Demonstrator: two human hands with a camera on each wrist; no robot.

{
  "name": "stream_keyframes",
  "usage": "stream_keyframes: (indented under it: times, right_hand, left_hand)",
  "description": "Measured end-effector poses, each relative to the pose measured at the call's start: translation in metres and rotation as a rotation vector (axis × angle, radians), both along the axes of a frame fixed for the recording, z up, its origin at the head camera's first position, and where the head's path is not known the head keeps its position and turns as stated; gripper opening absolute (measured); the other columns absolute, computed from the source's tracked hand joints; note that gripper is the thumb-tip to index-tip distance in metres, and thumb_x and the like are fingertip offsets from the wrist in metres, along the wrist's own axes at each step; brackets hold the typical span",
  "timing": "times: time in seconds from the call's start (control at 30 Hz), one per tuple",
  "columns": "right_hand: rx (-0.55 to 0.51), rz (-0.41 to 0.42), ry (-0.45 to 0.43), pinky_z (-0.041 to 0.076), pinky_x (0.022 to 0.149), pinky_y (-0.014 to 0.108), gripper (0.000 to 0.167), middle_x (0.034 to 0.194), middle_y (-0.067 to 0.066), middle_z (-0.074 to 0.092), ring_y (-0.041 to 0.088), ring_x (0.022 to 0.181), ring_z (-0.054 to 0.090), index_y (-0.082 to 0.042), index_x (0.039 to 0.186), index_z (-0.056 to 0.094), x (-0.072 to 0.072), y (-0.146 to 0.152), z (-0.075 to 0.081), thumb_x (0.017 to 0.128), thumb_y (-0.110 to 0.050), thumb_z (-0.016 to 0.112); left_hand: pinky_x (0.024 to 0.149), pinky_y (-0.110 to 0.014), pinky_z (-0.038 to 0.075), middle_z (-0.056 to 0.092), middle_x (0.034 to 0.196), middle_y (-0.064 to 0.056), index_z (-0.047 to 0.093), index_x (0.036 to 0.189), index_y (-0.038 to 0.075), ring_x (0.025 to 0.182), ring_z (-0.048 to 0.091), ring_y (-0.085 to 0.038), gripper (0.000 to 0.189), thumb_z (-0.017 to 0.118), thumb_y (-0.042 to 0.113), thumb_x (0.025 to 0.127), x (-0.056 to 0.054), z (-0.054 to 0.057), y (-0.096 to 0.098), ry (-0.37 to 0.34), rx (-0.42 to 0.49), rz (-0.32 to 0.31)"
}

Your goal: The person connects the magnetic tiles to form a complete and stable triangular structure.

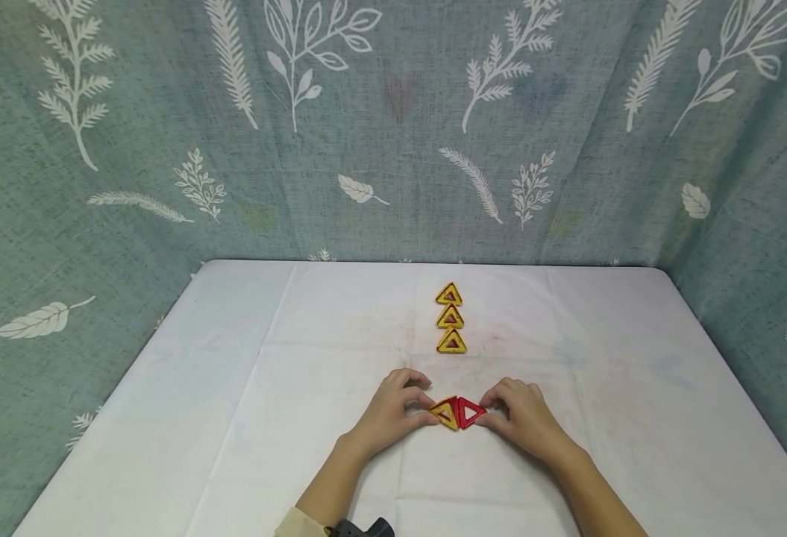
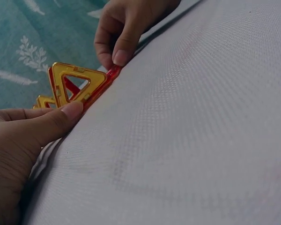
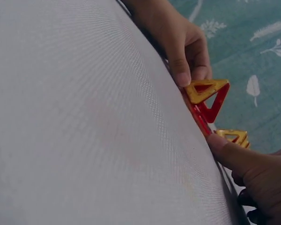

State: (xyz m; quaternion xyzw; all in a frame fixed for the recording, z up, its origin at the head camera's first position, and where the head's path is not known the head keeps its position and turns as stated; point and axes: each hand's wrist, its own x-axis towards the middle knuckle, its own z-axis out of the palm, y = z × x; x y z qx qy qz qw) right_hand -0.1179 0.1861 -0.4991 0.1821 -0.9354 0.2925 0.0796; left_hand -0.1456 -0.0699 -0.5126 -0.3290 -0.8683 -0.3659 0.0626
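My left hand (image 1: 396, 410) pinches the outer corner of a yellow triangular magnetic tile (image 1: 451, 422) between thumb and fingers. In the left wrist view this translucent yellow tile (image 2: 94, 76) stands tilted above the table, with a red triangle showing behind it. From the other side, my right hand (image 1: 524, 418) pinches the tip of a red triangular tile (image 1: 460, 413) that lies low against the tabletop. The yellow and red pieces touch along an edge, midway between the two hands. How the hidden edges join cannot be told.
Farther back on the white-covered table (image 1: 339, 321), yellow-and-red triangle pieces stand in a straight column, the nearest one (image 1: 451, 349) just beyond the hands. A leaf-patterned curtain (image 1: 393, 134) borders the table's back and sides.
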Motion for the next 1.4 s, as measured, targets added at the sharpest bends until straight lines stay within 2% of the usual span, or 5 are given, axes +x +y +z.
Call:
stream_keyframes:
  times: [0.27,0.57,0.93,1.17,1.4]
  right_hand:
    - [-0.104,0.065,0.14,0.031,0.067,0.025,0.024,0.077,-0.016,0.054,0.0,0.069,0.042,-0.021,0.082,0.065,0.0,0.0,-0.001,0.067,-0.026,0.083]
    - [-0.263,0.184,0.293,0.034,0.067,0.022,0.025,0.081,-0.007,0.058,0.004,0.068,0.044,-0.012,0.087,0.072,0.0,-0.007,-0.005,0.065,-0.013,0.083]
    - [-0.227,0.198,0.227,0.031,0.063,0.02,0.025,0.083,-0.007,0.056,0.0,0.064,0.04,-0.013,0.092,0.075,0.004,-0.01,-0.01,0.069,-0.017,0.081]
    - [-0.194,0.191,0.23,0.03,0.063,0.02,0.039,0.084,-0.008,0.056,0.001,0.066,0.035,-0.01,0.098,0.075,0.004,-0.01,-0.012,0.063,-0.026,0.084]
    - [-0.108,0.196,0.319,0.031,0.062,0.021,0.04,0.083,-0.008,0.055,-0.003,0.066,0.034,-0.006,0.101,0.075,0.002,-0.013,-0.013,0.065,-0.022,0.083]
  left_hand:
    - [0.094,-0.037,0.04,0.057,0.112,0.005,0.072,0.083,0.018,0.111,0.049,-0.016,0.018,0.08,0.031,0.073,0.0,0.001,0.001,-0.016,0.01,0.006]
    - [0.096,-0.039,0.038,0.057,0.112,0.006,0.072,0.083,0.019,0.109,0.051,-0.015,0.019,0.079,0.034,0.072,0.002,0.002,0.001,0.046,0.004,-0.011]
    - [0.097,-0.037,0.038,0.058,0.111,0.006,0.072,0.085,0.02,0.107,0.052,-0.013,0.021,0.078,0.036,0.072,0.001,0.0,0.002,0.119,-0.039,-0.039]
    - [0.093,-0.037,0.041,0.06,0.105,0.004,0.073,0.085,0.019,0.101,0.055,-0.014,0.022,0.078,0.036,0.073,0.002,0.002,0.005,0.25,-0.048,-0.043]
    - [0.093,-0.034,0.041,0.061,0.101,0.006,0.076,0.092,0.019,0.098,0.056,-0.012,0.023,0.074,0.036,0.077,0.003,0.002,0.008,0.394,-0.137,0.007]
